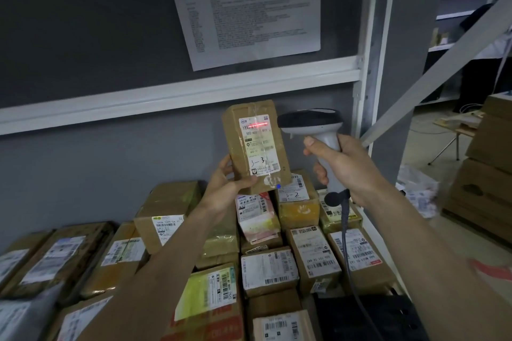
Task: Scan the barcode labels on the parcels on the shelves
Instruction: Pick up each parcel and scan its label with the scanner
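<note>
Presently your left hand (225,184) holds one small brown parcel (256,147) upright above the shelf stock, thumb across its lower front and fingers curled behind, so the grip is closed on the box. Your right hand (342,166) is wrapped round the handle of the corded scanner (313,124), whose head sits just beside the parcel's right edge. The red scan line (257,124) falls across the top of the white label (259,147), over the upper barcode, though it appears to cover only the right part of it. In my judgement, draw the scanner back a little and square its head to the label face so the line spans the whole code from end to end. Clear tape runs over the label and shows glare; tilt the parcel slightly to shed the reflection. Keep your left thumb low, clear of the printed codes. The remaining parcels (315,253) lie packed on the shelf (177,94) below, labels mostly upward; whether they are already read cannot be told. Hold both hands steady until the read is confirmed.
</note>
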